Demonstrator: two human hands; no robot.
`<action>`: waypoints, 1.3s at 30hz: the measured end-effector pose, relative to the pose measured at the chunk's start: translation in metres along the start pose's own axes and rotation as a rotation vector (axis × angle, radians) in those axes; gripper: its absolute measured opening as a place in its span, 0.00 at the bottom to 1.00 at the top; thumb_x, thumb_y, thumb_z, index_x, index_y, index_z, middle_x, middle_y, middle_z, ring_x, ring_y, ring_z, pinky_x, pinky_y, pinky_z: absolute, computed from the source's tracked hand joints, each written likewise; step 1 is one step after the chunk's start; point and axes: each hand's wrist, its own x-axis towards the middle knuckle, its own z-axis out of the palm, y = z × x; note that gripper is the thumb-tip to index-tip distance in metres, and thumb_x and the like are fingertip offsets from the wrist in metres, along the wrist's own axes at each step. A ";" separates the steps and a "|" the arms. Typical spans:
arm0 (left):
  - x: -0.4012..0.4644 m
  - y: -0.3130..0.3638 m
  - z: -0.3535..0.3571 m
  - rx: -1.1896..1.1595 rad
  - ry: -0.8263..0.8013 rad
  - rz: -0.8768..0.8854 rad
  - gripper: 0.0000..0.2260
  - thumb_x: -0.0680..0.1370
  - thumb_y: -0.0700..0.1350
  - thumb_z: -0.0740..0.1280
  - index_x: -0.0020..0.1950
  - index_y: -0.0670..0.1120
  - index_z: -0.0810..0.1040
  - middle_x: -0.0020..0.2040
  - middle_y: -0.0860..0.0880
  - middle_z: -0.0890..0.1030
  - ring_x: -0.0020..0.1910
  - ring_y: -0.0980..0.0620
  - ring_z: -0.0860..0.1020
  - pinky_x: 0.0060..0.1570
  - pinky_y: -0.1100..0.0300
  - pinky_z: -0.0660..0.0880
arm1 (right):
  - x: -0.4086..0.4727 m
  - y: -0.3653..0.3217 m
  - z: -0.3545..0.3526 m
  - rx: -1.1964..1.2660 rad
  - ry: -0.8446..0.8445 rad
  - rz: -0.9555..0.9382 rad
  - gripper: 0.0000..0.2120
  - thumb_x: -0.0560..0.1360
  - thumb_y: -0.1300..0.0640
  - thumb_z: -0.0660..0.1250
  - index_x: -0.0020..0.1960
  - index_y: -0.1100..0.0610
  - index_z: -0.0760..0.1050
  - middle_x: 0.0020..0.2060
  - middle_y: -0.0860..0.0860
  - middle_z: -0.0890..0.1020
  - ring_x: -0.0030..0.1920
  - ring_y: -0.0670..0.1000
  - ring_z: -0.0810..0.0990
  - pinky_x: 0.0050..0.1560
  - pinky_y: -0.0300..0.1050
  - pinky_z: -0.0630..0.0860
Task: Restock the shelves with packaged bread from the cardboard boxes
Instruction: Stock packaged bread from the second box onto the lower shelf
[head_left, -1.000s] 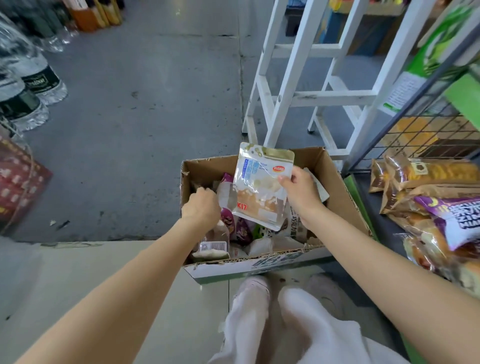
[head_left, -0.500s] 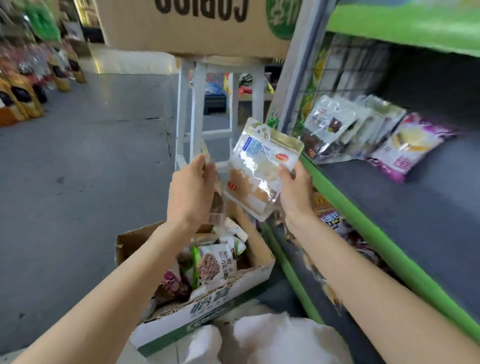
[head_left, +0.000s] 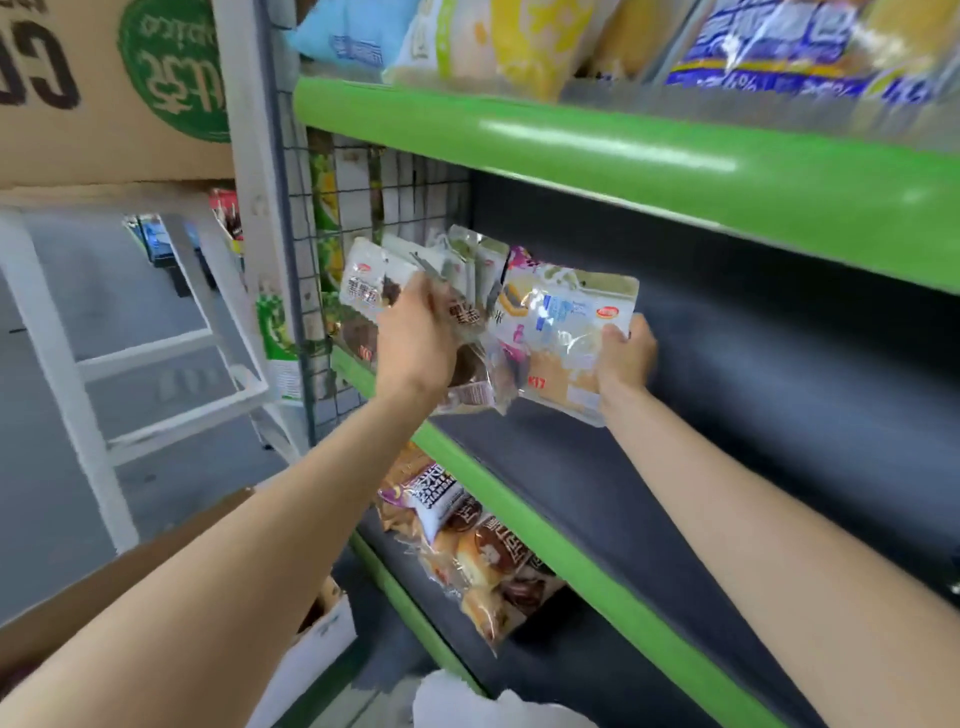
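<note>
Gripped along its right edge by the right hand (head_left: 626, 353), the clear bread packet (head_left: 563, 338) hangs over the dark middle shelf (head_left: 597, 467), long axis tilted, top leaning toward the back panel. Left of that grip, touching the packet, stands the row of bread packets (head_left: 441, 270) against the wire grid. The left hand (head_left: 418, 338) grasps another packet at that row; its finger positions are blurred. Placement appears to require lowering the packet straight down, immediately right of the row. Right hand is nearer the open space.
</note>
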 end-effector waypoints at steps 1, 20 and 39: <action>0.007 0.001 0.011 -0.024 -0.026 -0.005 0.10 0.83 0.46 0.54 0.48 0.42 0.71 0.42 0.47 0.75 0.40 0.45 0.71 0.40 0.58 0.64 | 0.011 0.005 0.000 -0.008 0.014 0.005 0.10 0.76 0.62 0.57 0.53 0.61 0.75 0.51 0.58 0.80 0.47 0.56 0.77 0.55 0.55 0.77; 0.035 -0.039 0.056 -0.466 -0.299 -0.114 0.07 0.83 0.44 0.53 0.56 0.46 0.70 0.48 0.48 0.80 0.49 0.49 0.80 0.48 0.54 0.80 | 0.058 0.054 0.001 -0.411 0.130 -0.140 0.27 0.72 0.59 0.68 0.68 0.58 0.62 0.66 0.61 0.64 0.66 0.61 0.61 0.64 0.48 0.58; 0.024 -0.027 0.105 -0.152 -0.521 -0.188 0.22 0.80 0.40 0.60 0.73 0.50 0.61 0.67 0.46 0.71 0.63 0.45 0.73 0.61 0.53 0.71 | 0.021 0.051 0.014 -0.046 -0.050 -0.102 0.18 0.70 0.57 0.72 0.59 0.54 0.76 0.56 0.51 0.82 0.58 0.54 0.78 0.59 0.46 0.75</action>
